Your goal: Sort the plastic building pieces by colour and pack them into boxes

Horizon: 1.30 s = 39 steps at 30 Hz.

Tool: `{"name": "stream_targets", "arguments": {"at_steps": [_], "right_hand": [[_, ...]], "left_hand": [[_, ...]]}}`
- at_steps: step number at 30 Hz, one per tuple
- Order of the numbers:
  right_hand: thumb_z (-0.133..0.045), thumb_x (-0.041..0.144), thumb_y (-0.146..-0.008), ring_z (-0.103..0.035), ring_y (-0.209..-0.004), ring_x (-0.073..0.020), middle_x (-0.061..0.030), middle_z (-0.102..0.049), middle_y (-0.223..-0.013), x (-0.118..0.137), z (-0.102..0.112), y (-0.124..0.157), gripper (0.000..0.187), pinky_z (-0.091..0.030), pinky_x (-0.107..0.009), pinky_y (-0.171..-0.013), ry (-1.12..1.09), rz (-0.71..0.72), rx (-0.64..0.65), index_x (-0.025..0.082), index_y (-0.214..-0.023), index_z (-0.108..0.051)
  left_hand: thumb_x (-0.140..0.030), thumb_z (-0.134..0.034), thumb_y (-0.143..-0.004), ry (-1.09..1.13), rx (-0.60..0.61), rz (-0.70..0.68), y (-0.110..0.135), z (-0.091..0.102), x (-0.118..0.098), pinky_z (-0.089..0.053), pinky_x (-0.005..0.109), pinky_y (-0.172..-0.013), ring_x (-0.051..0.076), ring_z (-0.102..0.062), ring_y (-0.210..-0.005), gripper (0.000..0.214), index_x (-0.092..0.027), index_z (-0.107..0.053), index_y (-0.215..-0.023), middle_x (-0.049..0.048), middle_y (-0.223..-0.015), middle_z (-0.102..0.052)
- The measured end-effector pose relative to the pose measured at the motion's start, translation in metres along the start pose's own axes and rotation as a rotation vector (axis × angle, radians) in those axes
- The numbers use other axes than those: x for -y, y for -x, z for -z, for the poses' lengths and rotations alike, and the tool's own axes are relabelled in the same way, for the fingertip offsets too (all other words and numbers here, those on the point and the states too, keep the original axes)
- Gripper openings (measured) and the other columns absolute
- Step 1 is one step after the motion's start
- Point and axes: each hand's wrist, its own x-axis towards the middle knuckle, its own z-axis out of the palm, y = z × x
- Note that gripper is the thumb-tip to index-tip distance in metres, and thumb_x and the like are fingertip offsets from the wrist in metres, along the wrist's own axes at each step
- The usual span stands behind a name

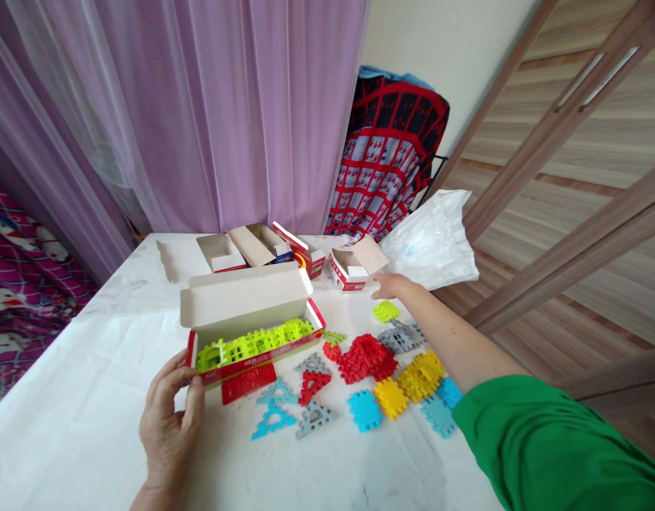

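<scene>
One long red cardboard box (pixel 260 360), lid raised, on the white-covered table (pixel 82 401), holding lime-green notched plastic pieces (pixel 252 345) | left hand (pixel 172 404) gripping its left end | right hand (pixel 394 285) beside a small open red-and-white carton (pixel 353 286), cannot tell whether holding anything | red notched plastic pieces (pixel 362 360) rightward | purple fabric curtain (pixel 247 106) behind

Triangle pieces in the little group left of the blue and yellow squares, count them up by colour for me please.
Gray triangles: 2
Blue triangles, one paler: 2
Red triangle: 1
Total: 5 showing; I can't tell whether any lie hidden underneath.
</scene>
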Motion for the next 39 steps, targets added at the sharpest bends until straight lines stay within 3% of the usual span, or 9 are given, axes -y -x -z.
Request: {"name": "stream_targets", "arguments": {"at_steps": [3, 5, 10, 14, 21, 25, 30, 34, 39], "right_hand": [[-0.077, 0.044, -0.068, -0.063, -0.108, -0.0264, -0.0156, -0.062, -0.128, -0.016, -0.020, -0.005, 0.081, -0.049, -0.031, -0.085, -0.046, -0.063, 0.043, 0.015, -0.138, -0.050], [-0.079, 0.040, -0.065, -0.063, -0.108, -0.0254, -0.0152, -0.062, -0.128, -0.015, -0.035, -0.006, 0.084, -0.049, -0.030, -0.084, -0.075, -0.078, 0.073, 0.015, -0.139, -0.048], [-0.077, 0.025, -0.061, -0.065, -0.104, -0.0250, -0.0144, -0.067, -0.118, -0.004, -0.054, -0.005, 0.066, -0.048, -0.027, -0.080, -0.101, -0.074, 0.111, 0.013, -0.124, -0.061], [-0.074, 0.020, -0.061, -0.066, -0.099, -0.0263, -0.0153, -0.070, -0.109, -0.002, -0.055, 0.000, 0.053, -0.048, -0.027, -0.075, -0.102, -0.064, 0.098, 0.012, -0.112, -0.066], [-0.068, 0.023, -0.067, -0.067, -0.074, -0.0195, -0.0078, -0.071, -0.090, 0.003, -0.029, 0.016, 0.048, -0.047, -0.024, -0.058, -0.161, -0.052, 0.070, 0.016, -0.115, -0.064], [-0.067, 0.025, -0.069, -0.065, -0.070, -0.0153, -0.0042, -0.071, -0.090, 0.028, -0.003, 0.030, 0.052, -0.048, -0.021, -0.056, -0.298, 0.061, 0.050, 0.020, -0.120, -0.060], [-0.066, 0.023, -0.069, -0.065, -0.072, -0.0159, -0.0073, -0.070, -0.100, 0.066, 0.021, 0.046, 0.051, -0.048, -0.021, -0.053, -0.425, 0.160, 0.042, 0.018, -0.119, -0.060], [-0.067, 0.027, -0.071, -0.066, -0.080, -0.0169, -0.0051, -0.070, -0.101, 0.095, 0.041, 0.066, 0.049, -0.049, -0.021, -0.061, -0.458, 0.314, -0.052, 0.021, -0.119, -0.059], [-0.071, 0.034, -0.067, -0.064, -0.101, -0.0236, -0.0062, -0.068, -0.116, 0.152, 0.053, 0.097, 0.053, -0.048, -0.026, -0.080, -0.199, 0.443, -0.150, 0.024, -0.119, -0.063]], "left_hand": [[-0.035, -0.059, -0.084, 0.025, 0.010, 0.055, 0.000, 0.000, -0.003, -0.042, 0.016, -0.043, 0.020, -0.066, -0.098, 0.015, -0.020, -0.060, -0.088, 0.0082, -0.123, -0.063], [-0.035, -0.059, -0.084, 0.022, 0.005, 0.059, 0.001, 0.001, -0.003, -0.043, 0.016, -0.043, 0.020, -0.065, -0.098, 0.015, -0.020, -0.061, -0.088, 0.0082, -0.123, -0.063], [-0.032, -0.059, -0.084, 0.020, 0.003, 0.015, 0.001, 0.000, 0.000, -0.054, 0.026, -0.067, 0.022, -0.064, -0.104, 0.013, -0.020, -0.061, -0.088, 0.0090, -0.121, -0.064], [-0.031, -0.058, -0.085, 0.017, 0.009, 0.023, 0.001, 0.000, 0.002, -0.055, 0.029, -0.072, 0.022, -0.064, -0.104, 0.011, -0.020, -0.060, -0.088, 0.0089, -0.122, -0.063], [-0.028, -0.056, -0.085, 0.016, 0.004, -0.038, 0.000, -0.001, 0.002, -0.054, 0.030, -0.074, 0.022, -0.062, -0.109, 0.009, -0.020, -0.059, -0.088, 0.0101, -0.120, -0.064], [-0.028, -0.056, -0.085, 0.024, 0.005, -0.032, 0.000, -0.002, 0.003, -0.055, 0.030, -0.074, 0.022, -0.063, -0.108, 0.009, -0.020, -0.059, -0.089, 0.0103, -0.121, -0.063], [-0.025, -0.056, -0.083, 0.033, -0.008, -0.022, 0.000, -0.003, 0.001, -0.056, 0.033, -0.078, 0.023, -0.063, -0.108, 0.007, -0.021, -0.059, -0.088, 0.0100, -0.121, -0.063], [-0.026, -0.056, -0.084, 0.038, -0.014, -0.011, 0.000, -0.005, 0.000, -0.056, 0.031, -0.075, 0.021, -0.064, -0.103, 0.008, -0.020, -0.060, -0.089, 0.0100, -0.122, -0.063], [-0.026, -0.055, -0.086, 0.032, -0.010, -0.026, 0.000, -0.006, 0.002, -0.055, 0.029, -0.072, 0.020, -0.065, -0.102, 0.010, -0.020, -0.059, -0.091, 0.0102, -0.121, -0.063]]}}
